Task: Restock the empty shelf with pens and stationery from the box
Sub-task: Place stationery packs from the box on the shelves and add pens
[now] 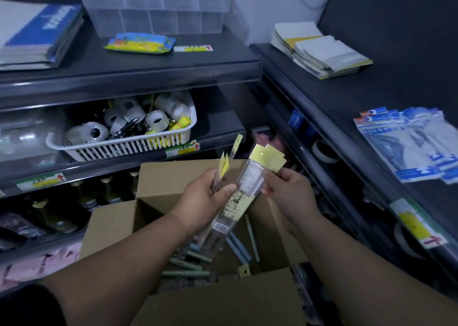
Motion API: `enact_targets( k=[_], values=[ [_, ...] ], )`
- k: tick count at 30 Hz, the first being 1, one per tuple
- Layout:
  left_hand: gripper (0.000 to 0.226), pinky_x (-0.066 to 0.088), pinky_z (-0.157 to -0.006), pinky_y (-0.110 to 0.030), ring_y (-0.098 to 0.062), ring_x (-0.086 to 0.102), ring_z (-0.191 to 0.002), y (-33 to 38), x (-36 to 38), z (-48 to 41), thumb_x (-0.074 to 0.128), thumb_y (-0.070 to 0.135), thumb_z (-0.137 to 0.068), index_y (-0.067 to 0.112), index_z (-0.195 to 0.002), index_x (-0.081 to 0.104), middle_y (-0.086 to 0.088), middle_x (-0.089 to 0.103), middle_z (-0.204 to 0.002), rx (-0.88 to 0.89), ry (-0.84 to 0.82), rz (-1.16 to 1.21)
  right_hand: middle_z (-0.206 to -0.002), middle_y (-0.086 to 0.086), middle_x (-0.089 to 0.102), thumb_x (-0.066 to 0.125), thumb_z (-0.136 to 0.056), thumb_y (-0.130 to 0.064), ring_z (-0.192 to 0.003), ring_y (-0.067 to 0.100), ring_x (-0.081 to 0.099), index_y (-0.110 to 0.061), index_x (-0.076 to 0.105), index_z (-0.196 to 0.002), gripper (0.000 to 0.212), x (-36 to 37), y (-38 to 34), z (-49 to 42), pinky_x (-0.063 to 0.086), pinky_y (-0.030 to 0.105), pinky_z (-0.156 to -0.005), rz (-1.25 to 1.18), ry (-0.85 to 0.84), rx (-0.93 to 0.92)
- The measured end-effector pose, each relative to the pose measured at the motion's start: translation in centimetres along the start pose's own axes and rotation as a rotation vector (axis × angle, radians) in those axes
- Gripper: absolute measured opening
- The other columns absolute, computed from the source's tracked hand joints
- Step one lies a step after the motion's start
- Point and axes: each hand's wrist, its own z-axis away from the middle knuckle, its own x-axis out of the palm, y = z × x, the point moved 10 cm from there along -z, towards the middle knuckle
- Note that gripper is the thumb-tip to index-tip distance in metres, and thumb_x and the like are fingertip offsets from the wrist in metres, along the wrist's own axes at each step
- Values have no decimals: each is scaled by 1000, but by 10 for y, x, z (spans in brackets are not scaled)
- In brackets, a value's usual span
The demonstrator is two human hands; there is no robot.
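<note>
An open cardboard box [173, 177] sits below me with several green and blue pens [188, 263] lying loose inside. Above the box my left hand [205, 199] grips a bunch of clear ruler packs [238, 201] with yellow header cards. My right hand [287, 189] pinches the upper part of the same bunch, by the yellow cards [269, 158]. More yellow tags [224, 165] stick up beside my left thumb.
A white basket [119, 147] of tape rolls stands on the middle left shelf. Notebooks [34, 35] and a yellow-blue packet [140, 43] lie on the top shelf under a clear bin [158, 5]. The right shelf holds booklets [322, 50] and blue-white packs [416, 142].
</note>
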Motion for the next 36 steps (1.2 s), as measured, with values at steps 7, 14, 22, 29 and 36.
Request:
enact_targets(
  k=[7, 14, 22, 29, 36],
  values=[
    [35, 39, -52, -27, -11, 44, -51, 64, 50, -3, 77, 32, -78, 3, -88, 60, 1, 50, -62, -26, -209, 102, -64, -1, 66, 67, -88, -10, -58, 8, 57, -10, 69, -77, 12, -59, -25, 9, 50, 20, -56, -296, 37, 73],
    [23, 37, -54, -19, -9, 46, -54, 185, 134, 11, 78, 25, -78, 9, -74, 62, 2, 51, -59, 139, -367, 45, -72, 4, 68, 64, -88, -7, -60, 13, 60, -13, 72, -79, 13, -181, -75, 52, 51, 25, -60, -433, 29, -79],
    [51, 27, -47, -22, -7, 31, -48, 352, 270, 69, 81, 37, -71, 17, -58, 35, 10, 33, -49, 522, -372, -202, -64, 3, 58, 67, -88, -15, -53, 11, 50, -9, 68, -89, 6, -394, -102, 147, 48, 22, -50, -244, 337, -237],
    [51, 24, -49, -20, -4, 36, -55, 428, 381, 123, 77, 48, -70, 25, -61, 32, 8, 39, -61, 855, -331, -358, -62, 5, 66, 59, -94, -13, -57, 15, 64, -6, 60, -91, 8, -550, -31, 227, 60, 28, -56, -472, 713, -80],
    [40, 31, -59, -29, -13, 44, -68, 417, 442, 126, 76, 51, -71, 21, -81, 50, 8, 41, -74, 908, -434, -450, -87, 14, 67, 57, -95, -10, -68, 20, 68, -4, 57, -103, 10, -576, 39, 244, 58, 27, -51, -683, 819, 90]
  ],
)
